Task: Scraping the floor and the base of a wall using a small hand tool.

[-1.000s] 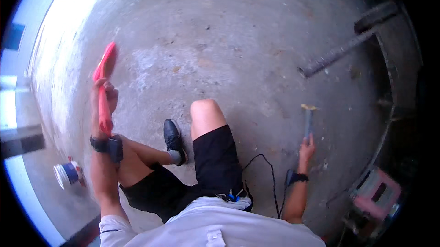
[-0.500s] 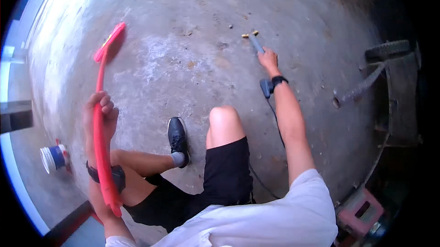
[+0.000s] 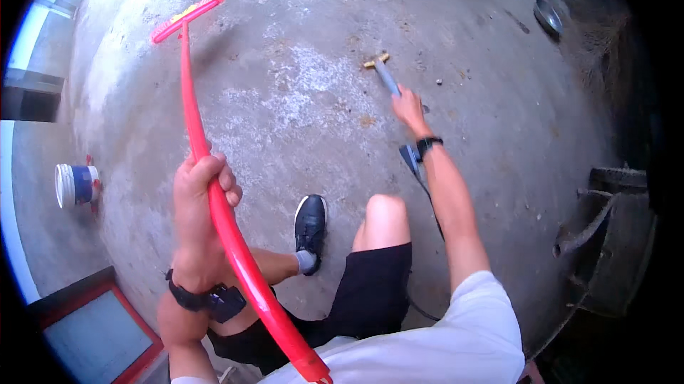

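Note:
My left hand (image 3: 206, 184) is wrapped round the long red handle of a brush (image 3: 246, 259). Its handle slants from near my torso to the far left. At the far end, the crosswise brush head (image 3: 187, 19), with pink bristles and a yellow middle, appears lifted off the floor, its shadow beside it. My right hand (image 3: 410, 107) reaches forward, closed on a grey-handled tool (image 3: 387, 78) with a yellowish T-shaped head touching or just over the floor. Beside that wrist is a grey-blue block (image 3: 410, 156) with a dark cable; whether it joins the tool I cannot tell.
The stained concrete floor (image 3: 306, 149) spreads ahead. A blue-and-white bucket (image 3: 77, 186) stands at left. A red-framed panel (image 3: 100, 334) is at lower left. Old metal equipment (image 3: 613, 241) lines the right, and a metal bowl (image 3: 548, 17) lies far right. My dark shoe (image 3: 311, 227) is between my arms.
My left hand and the brush handle have shifted right and look closer; the brush head has risen and turned more crosswise. The tool head in my right hand has shifted slightly left. The view has moved.

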The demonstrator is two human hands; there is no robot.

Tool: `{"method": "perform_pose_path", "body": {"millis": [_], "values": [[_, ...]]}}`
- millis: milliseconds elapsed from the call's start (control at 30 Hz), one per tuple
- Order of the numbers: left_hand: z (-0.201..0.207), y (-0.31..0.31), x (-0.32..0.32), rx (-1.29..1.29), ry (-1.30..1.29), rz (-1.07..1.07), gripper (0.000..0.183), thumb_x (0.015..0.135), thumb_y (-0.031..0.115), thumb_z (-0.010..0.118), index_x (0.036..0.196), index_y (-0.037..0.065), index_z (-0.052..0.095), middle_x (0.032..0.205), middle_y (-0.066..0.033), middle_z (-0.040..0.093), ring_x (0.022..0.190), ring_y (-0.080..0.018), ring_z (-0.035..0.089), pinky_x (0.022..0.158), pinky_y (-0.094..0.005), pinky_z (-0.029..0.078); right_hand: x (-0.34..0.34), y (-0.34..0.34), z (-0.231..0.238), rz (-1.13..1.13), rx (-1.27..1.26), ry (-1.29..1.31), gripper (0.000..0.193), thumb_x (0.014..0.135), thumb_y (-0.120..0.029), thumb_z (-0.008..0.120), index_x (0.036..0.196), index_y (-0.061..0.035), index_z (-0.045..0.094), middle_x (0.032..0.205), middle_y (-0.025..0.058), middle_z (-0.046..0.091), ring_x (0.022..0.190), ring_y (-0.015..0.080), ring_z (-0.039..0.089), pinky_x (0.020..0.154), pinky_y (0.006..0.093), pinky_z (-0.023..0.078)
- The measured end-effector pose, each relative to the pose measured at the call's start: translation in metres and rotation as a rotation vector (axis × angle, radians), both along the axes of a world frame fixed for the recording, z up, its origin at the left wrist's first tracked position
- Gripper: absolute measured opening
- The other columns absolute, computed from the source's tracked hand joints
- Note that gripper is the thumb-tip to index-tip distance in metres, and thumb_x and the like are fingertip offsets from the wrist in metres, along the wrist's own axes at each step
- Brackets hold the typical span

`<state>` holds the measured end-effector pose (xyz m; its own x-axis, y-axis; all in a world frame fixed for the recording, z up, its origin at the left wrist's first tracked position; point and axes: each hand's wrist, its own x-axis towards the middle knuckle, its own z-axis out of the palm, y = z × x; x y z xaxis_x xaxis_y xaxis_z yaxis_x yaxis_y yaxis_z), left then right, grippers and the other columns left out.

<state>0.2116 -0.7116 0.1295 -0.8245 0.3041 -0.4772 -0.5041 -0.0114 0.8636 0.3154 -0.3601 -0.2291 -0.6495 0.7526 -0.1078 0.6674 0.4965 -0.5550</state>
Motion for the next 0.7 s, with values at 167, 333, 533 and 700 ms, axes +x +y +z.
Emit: {"method": "perform_pose_path", "body": {"millis": [167, 333, 533, 700], "values": [[-0.005, 0.011, -0.014, 0.017, 0.041, -0.045, 0.015, 0.084, 0.008, 0.051, 0.096, 0.003, 0.045, 0.057, -0.0019, 0.048, 0.04, -0.009, 0.046, 0.038, -0.0196, 0.039, -0.087, 0.055, 0.01, -0.036, 0.067, -0.036, 0.03, 0.076, -0.022, 0.053, 0.099, -0.0042, 0.063, 0.092, 0.0229, 0.063, 0.086, 0.0396, 0.061, 0.077, 0.0459, 0.048], [0.001, -0.003, -0.037, -0.057, 0.08, -0.005, 0.01, 0.082, 0.008, 0.051, 0.089, 0.003, 0.045, 0.058, -0.0034, 0.049, 0.041, -0.0101, 0.047, 0.038, -0.0204, 0.042, -0.065, 0.006, 0.03, 0.079, -0.16, -0.154, 0.03, 0.076, -0.02, 0.052, 0.099, -0.0065, 0.065, 0.087, 0.0209, 0.065, 0.087, 0.0352, 0.064, 0.078, 0.043, 0.049], [0.006, -0.019, -0.055, -0.062, 0.077, 0.038, 0.017, 0.081, 0.009, 0.053, 0.095, 0.004, 0.044, 0.059, -0.0032, 0.049, 0.042, -0.009, 0.047, 0.038, -0.02, 0.042, -0.105, -0.008, 0.014, 0.061, -0.017, -0.148, 0.037, 0.08, -0.026, 0.055, 0.113, -0.0094, 0.061, 0.093, 0.0231, 0.064, 0.09, 0.0374, 0.062, 0.078, 0.0443, 0.048], [-0.002, -0.014, -0.052, -0.036, 0.064, 0.11, 0.016, 0.082, 0.007, 0.052, 0.095, 0.003, 0.044, 0.058, -0.003, 0.048, 0.043, -0.0098, 0.049, 0.036, -0.0219, 0.042, -0.195, 0.047, 0.007, 0.005, 0.125, -0.061, 0.036, 0.079, -0.026, 0.054, 0.108, -0.0051, 0.062, 0.089, 0.0231, 0.064, 0.086, 0.0395, 0.062, 0.075, 0.0462, 0.049]]}}
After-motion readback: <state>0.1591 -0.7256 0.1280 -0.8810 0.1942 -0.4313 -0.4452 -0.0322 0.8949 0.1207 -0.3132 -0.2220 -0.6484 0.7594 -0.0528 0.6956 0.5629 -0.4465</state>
